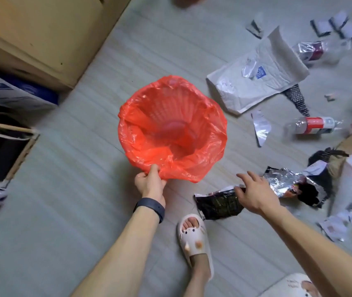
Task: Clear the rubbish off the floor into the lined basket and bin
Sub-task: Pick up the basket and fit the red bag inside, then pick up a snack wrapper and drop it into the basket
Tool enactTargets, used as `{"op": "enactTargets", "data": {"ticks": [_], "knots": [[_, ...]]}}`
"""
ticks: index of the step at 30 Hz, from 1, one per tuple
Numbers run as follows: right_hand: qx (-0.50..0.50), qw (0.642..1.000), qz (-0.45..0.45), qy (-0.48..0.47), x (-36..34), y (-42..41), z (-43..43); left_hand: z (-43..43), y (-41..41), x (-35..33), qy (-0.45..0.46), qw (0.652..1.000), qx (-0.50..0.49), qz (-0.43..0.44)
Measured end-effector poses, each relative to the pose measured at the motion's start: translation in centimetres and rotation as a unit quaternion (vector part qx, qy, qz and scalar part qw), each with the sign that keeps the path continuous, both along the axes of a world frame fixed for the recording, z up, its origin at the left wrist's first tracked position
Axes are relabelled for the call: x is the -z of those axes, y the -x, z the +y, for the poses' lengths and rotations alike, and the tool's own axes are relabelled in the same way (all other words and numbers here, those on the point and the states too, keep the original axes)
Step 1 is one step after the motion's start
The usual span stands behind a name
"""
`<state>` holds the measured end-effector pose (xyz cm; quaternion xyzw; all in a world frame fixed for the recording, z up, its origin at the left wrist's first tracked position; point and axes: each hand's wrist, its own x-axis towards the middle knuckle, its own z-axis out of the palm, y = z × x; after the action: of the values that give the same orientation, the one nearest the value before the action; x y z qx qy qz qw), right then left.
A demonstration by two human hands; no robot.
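Observation:
A basket lined with a red plastic bag (171, 127) stands on the floor in the middle, with nothing inside. My left hand (150, 182) pinches the liner's near rim. My right hand (254, 194) rests on a black snack wrapper (217, 203) on the floor, thumb and fingers on its right end. A torn silver foil wrapper (292, 185) lies just right of that hand. Farther off lie a white padded mailer (254, 78) and two clear plastic bottles with red labels (314, 125) (312, 51).
A beige cabinet (40, 33) fills the top left, with an open cardboard box (18, 159) of bags below it. My foot in a white slipper (194, 239) stands beside the black wrapper. Paper scraps and cardboard (342, 219) crowd the right edge.

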<state>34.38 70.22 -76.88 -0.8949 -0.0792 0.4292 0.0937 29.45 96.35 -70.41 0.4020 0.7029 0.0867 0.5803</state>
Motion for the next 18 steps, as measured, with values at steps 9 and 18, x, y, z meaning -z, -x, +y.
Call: {"op": "enactTargets", "data": {"ticks": [9, 18], "knots": [[-0.136, 0.990, 0.021, 0.031, 11.6, 1.9, 2.3, -1.3, 3.5, 5.8, -0.005, 0.995, 0.023, -0.101], [-0.131, 0.991, -0.006, -0.041, 13.0, 3.1, -2.6, -8.9, 9.6, 9.8, -0.063, 0.896, 0.436, 0.061]]}}
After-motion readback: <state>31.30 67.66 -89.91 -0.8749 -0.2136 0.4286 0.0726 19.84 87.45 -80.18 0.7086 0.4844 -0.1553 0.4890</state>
